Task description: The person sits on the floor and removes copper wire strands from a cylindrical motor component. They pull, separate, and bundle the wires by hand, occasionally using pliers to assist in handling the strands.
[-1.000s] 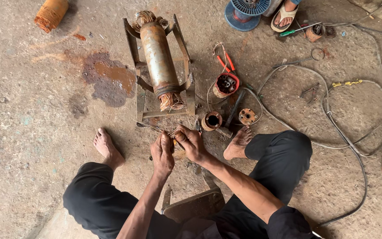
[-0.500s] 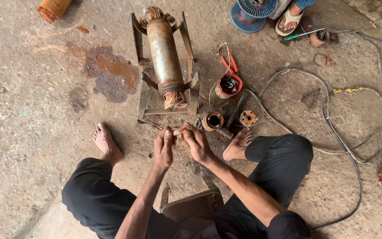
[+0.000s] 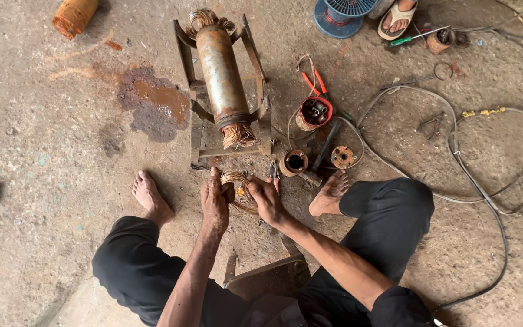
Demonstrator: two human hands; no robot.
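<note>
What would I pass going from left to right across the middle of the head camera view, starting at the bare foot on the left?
Bare left foot → left hand → bundle of copper wire → right hand → small rusty cylinder → round flange disc → grey cable.

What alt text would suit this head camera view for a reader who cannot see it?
A seated, barefoot person grips a bundle of copper wire between the left hand and right hand. Ahead on the concrete floor, a rusty metal cylinder with copper wire at both ends lies in a metal stand.
</note>
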